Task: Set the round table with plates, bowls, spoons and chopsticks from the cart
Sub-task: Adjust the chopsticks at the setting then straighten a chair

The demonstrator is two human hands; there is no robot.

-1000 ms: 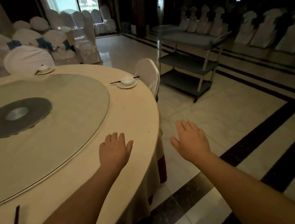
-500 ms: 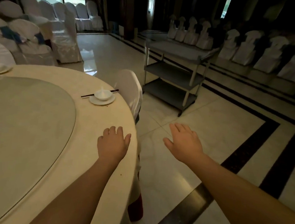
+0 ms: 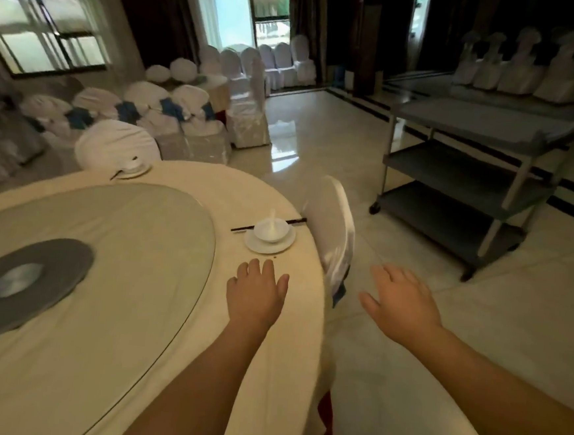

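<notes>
left hand (image 3: 255, 297) and right hand (image 3: 402, 305) spread open and empty, likely because the cart (image 3: 481, 171) shelves look bare

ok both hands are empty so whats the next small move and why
Probably step toward the cart: the left hand and right hand hold nothing, and only two settings show on the round table. The cart's visible shelves look bare, though, so check them first.

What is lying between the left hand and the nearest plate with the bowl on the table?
In the head view, only bare tablecloth with one tiny dark speck lies between the left hand and the plate.
</notes>
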